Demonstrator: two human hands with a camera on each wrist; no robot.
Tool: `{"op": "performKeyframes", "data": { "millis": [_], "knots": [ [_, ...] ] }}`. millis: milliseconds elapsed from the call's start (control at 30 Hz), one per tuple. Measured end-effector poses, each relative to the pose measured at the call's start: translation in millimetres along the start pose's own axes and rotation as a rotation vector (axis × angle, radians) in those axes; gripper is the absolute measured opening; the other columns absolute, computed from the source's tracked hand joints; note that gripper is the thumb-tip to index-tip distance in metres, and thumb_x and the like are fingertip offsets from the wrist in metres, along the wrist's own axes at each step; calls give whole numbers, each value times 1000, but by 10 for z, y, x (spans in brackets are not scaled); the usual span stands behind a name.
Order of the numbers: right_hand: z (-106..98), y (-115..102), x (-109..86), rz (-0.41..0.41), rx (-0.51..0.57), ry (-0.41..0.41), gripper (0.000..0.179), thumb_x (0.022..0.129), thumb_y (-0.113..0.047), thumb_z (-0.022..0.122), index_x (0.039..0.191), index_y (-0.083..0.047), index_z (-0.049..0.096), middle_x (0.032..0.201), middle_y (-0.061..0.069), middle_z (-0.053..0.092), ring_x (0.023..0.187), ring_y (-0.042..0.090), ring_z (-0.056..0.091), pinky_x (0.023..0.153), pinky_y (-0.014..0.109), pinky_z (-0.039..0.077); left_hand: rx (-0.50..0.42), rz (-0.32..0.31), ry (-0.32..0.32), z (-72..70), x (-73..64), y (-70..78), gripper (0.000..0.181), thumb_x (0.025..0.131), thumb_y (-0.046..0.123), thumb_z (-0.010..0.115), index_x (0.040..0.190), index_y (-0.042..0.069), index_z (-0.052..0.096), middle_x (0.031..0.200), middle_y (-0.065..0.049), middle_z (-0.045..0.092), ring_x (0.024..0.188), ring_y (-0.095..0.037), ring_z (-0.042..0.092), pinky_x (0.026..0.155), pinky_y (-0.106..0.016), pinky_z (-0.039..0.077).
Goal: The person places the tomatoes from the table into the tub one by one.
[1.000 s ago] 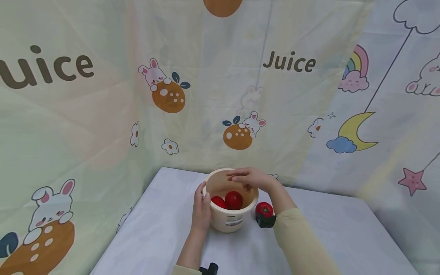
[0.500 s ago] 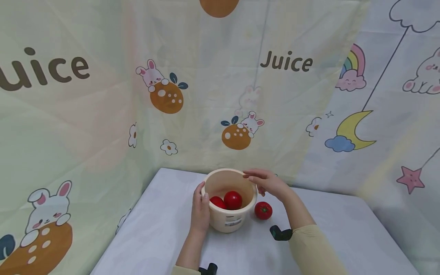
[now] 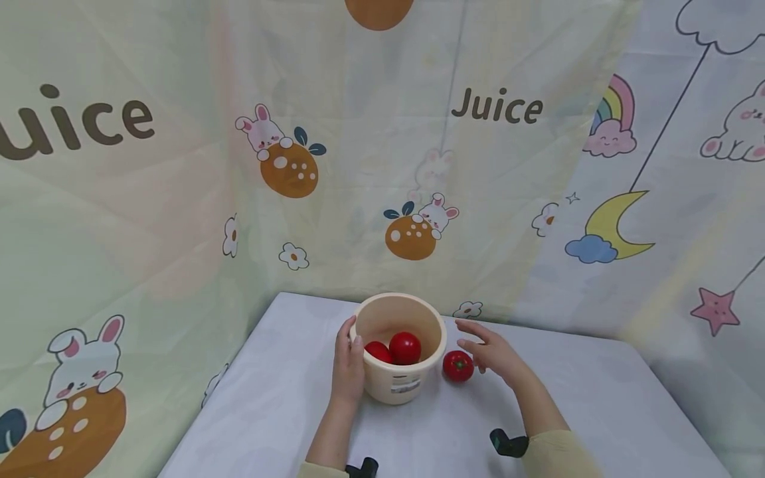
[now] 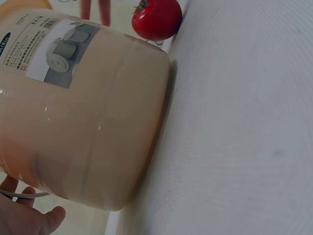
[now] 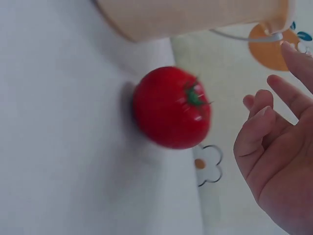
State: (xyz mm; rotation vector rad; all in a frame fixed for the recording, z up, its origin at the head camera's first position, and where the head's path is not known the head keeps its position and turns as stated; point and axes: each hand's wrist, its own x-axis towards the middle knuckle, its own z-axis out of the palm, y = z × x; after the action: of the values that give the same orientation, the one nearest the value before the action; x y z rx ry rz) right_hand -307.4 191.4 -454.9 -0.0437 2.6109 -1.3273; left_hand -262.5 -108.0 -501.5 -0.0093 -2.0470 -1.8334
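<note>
A cream plastic bucket [image 3: 397, 382] stands upright on the table, with two red tomatoes inside: one round tomato [image 3: 405, 348] and another tomato [image 3: 379, 352] partly hidden by the rim. My left hand [image 3: 348, 368] holds the bucket's left side, near the rim; in the left wrist view, fingers [image 4: 29, 198] lie at its thin handle [image 4: 29, 195]. A third tomato [image 3: 457, 366] with a green stem sits on the table right of the bucket, apart from it. My right hand [image 3: 493, 352] hovers just right of this tomato, fingers spread and holding nothing.
The white-covered table [image 3: 287, 398] ends at printed cloth walls [image 3: 335, 219] behind and on both sides. A label [image 4: 63, 51] is stuck to the bucket's front. Dark wrist mounts [image 3: 508, 443] sit on both forearms.
My right hand has moved from over the bucket's mouth to the right and down, beside the loose tomato. The left hand and bucket stay in place.
</note>
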Motion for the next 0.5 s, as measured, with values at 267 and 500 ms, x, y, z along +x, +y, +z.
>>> {"op": "performKeyframes", "data": {
  "millis": [267,500],
  "knots": [
    [157,359,-1,55,60,22,61,77,-48,66,131,-46,40,140,3,42,74,30,56,59,33,51,-21,-48,-36,-26,14,-3,43,95,42,36,137,45,26,143,15,32,133,-15,33,100,-50,40],
    [285,485,-24,94,125,22,69,72,-47,71,132,-48,37,143,6,37,72,25,56,60,29,50,-10,-49,-31,-25,12,-9,43,95,46,36,137,45,26,143,15,32,132,-15,33,101,-51,40]
  ]
}}
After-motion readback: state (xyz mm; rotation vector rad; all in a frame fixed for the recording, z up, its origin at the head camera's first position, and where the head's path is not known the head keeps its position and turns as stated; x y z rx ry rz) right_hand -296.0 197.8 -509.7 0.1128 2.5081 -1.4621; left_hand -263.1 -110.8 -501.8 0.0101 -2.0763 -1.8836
